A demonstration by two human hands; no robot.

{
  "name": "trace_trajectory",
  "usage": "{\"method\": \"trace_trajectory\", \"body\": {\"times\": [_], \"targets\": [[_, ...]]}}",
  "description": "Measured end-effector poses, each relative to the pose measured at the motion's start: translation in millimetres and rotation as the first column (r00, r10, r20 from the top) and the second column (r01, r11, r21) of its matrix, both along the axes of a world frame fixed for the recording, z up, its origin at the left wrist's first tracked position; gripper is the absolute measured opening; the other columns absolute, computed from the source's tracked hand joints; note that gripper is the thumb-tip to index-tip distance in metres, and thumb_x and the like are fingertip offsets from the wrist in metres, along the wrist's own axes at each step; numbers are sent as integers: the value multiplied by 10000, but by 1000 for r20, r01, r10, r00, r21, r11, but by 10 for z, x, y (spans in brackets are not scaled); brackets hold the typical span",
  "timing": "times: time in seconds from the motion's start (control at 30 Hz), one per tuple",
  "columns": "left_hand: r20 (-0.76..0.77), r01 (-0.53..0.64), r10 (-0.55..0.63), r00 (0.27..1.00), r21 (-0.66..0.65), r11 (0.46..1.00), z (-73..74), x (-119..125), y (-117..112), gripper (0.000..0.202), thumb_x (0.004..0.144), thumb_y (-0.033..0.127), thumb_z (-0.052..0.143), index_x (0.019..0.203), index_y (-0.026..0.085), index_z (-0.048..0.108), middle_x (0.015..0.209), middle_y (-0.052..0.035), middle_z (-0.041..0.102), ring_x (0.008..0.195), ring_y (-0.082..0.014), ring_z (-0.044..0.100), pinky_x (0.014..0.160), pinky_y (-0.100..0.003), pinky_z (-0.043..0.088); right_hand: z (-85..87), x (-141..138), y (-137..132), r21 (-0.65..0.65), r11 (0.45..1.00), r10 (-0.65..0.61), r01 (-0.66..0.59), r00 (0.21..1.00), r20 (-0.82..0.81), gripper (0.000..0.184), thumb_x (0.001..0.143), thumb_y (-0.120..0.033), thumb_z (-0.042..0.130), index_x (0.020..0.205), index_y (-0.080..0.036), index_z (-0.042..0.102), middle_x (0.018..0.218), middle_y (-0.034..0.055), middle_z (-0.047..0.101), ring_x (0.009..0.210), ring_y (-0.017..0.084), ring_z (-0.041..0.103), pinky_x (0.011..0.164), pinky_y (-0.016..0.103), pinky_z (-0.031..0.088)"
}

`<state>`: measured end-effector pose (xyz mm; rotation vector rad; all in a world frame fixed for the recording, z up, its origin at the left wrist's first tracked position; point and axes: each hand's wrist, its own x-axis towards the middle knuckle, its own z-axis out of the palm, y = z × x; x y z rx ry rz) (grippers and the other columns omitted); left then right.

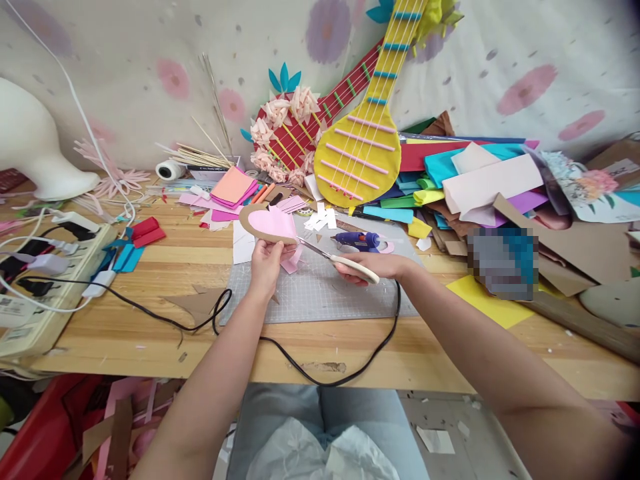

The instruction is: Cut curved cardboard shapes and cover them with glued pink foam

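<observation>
My left hand (266, 261) is closed on a curved brown cardboard shape (253, 224) with pink foam (274, 224) glued on it, held above a grey cutting mat (320, 293). My right hand (373, 267) grips cream-handled scissors (334, 256). Their blades point left and meet the lower right edge of the pink foam. A strip of pink foam hangs below the piece, between my hands.
A blue glue gun (357, 240) lies on the mat, its black cord (300, 367) looping over the table's front edge. A power strip (45, 280) sits left. Craft guitars (360, 147), foam sheets (480, 180) and cardboard pile up behind and right. White foam head (35, 147) far left.
</observation>
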<state>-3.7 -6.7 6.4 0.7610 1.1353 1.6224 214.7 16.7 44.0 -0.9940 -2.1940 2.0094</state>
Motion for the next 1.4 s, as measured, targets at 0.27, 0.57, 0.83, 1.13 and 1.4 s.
{"method": "trace_trajectory", "body": {"times": [0.27,0.57,0.83,1.13,1.4], "targets": [[-210,136,-132,969,6,991,-73,-37,11,156,710,251,576,801,179,473,772,-40,671,701,-177,669,650,-329,536,95,91,-28,-20,999,42,-40,994,106,452,789,-606,495,699,-182,368,600,-54,343,485,45,342,421,185,278],[-753,-152,230,617,172,973,-175,-308,53,134,748,221,542,875,201,507,821,-28,625,722,-142,595,686,-273,471,134,-26,-95,62,998,22,-24,999,44,448,789,-598,495,694,-184,354,600,-56,362,483,47,351,448,203,303],[-445,-25,87,891,143,989,-93,-168,24,159,741,260,576,866,199,498,795,-10,568,639,-111,548,496,-201,457,72,-117,-18,-23,1000,2,-1,998,56,462,768,-599,527,666,-189,340,554,-60,341,457,56,332,441,215,277],[-182,104,-93,979,54,993,50,-140,-23,212,655,282,667,754,174,513,698,6,595,594,-115,597,490,-233,519,108,-76,-29,19,998,60,-61,997,49,485,772,-638,485,667,-184,351,569,-54,358,462,52,345,444,211,290],[-128,217,-214,968,10,976,61,-92,-60,227,658,294,668,775,150,537,705,-30,655,668,-150,652,524,-240,529,102,-24,-50,58,995,81,-81,997,-5,462,809,-618,446,682,-180,372,567,-54,374,451,53,365,442,214,304]]}}
